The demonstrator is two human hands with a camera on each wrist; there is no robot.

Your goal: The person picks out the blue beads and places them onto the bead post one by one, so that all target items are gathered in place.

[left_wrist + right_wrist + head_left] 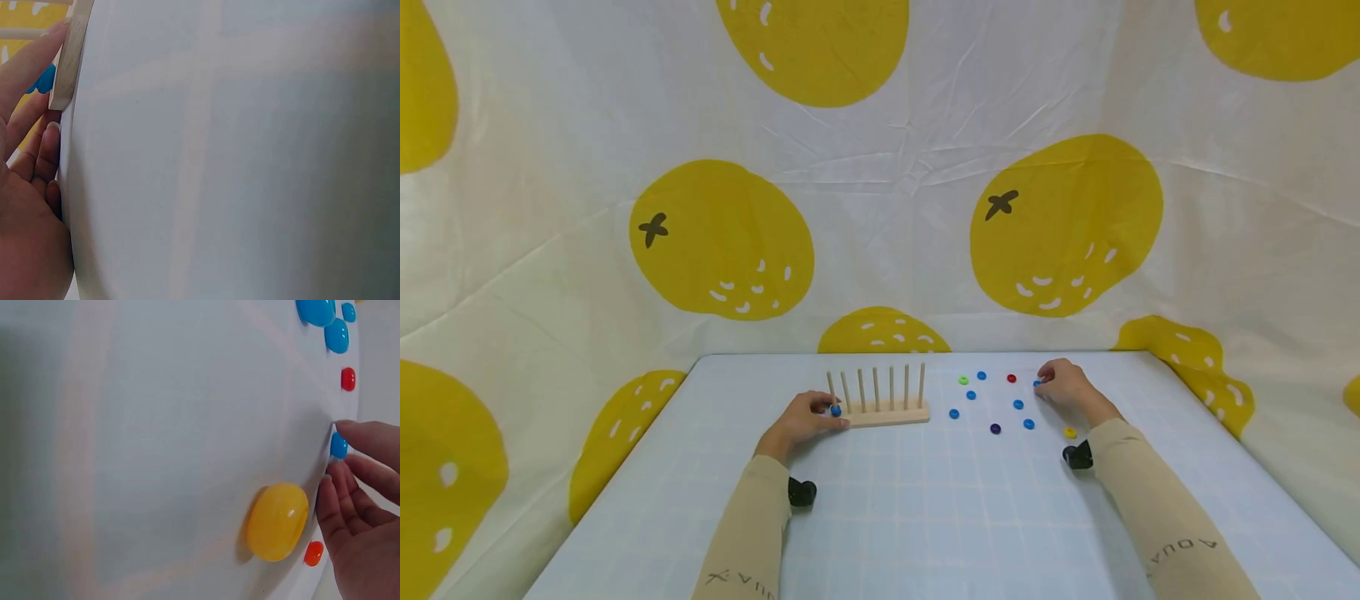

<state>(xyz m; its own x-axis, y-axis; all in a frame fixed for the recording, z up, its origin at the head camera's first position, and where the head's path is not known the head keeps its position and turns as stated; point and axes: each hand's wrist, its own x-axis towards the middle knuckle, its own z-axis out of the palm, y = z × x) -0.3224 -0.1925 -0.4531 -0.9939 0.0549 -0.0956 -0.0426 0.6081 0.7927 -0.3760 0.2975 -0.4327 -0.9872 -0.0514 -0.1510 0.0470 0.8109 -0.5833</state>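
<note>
A wooden peg rack [891,416] with several upright pegs stands on the table, left of the loose beads. My left hand [800,421] grips its left end, thumb along the front of the base and other fingers behind, as the left wrist view shows. A blue bead [836,411] sits at the leftmost peg, between thumb and fingers, partly hidden in the left wrist view. Over at the right, my right hand [1067,390] pinches another blue bead [339,445] between thumb and forefinger, at the table surface.
Between rack and right hand lie several blue beads [1018,404], a green bead [963,380], a red bead [1011,378] and a dark purple bead [996,429]. Near the right wrist are a yellow bead [278,522] and an orange bead [314,553]. A patterned curtain [910,250] hangs behind the table.
</note>
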